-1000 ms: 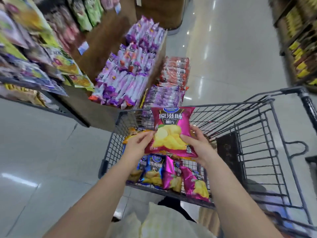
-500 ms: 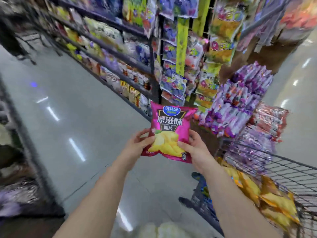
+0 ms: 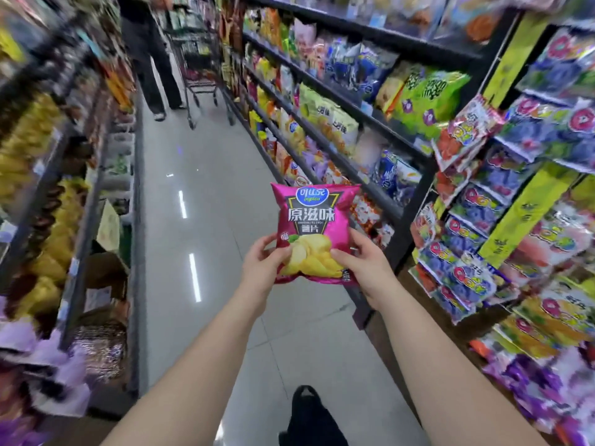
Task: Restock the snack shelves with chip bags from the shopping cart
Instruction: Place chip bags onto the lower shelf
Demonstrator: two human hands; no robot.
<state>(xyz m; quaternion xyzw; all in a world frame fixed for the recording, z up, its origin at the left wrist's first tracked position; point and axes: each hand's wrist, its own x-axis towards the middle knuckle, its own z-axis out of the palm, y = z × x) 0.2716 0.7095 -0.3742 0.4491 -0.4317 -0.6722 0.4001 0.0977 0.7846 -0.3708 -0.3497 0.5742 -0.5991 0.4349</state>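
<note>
aisle: a shop aisle with a pale glossy floor running away beyond the pink chip bag, the landmark for every place below
head view, bag: held upright in mid-air over the floor, printed face to the camera, top seam up and away, touching no shelf
left hand: grips the bag's lower left corner, thumb pressed on the front, the other fingers behind it and out of sight
right hand: grips the lower right corner the same way, thumb on the front, fingers wrapped round the side edge
snack shelves: right of the bag and beyond it, dark tiers crowded with chip bags
hanging packs: further right of the bag, strips of small packs on an end rack
left shelving: well to the bag's left, blurred
far person and far cart: well beyond the bag, up the aisle
key relation: the snack shelves lie right of the fingers, so the right hand is nearer; the bag's taller axis stands upright as the shelved bags do, so I judge the move a carry rightward and forward with little turning
not shown: the shopping cart; a free slot for this flavour cannot be made out
</note>
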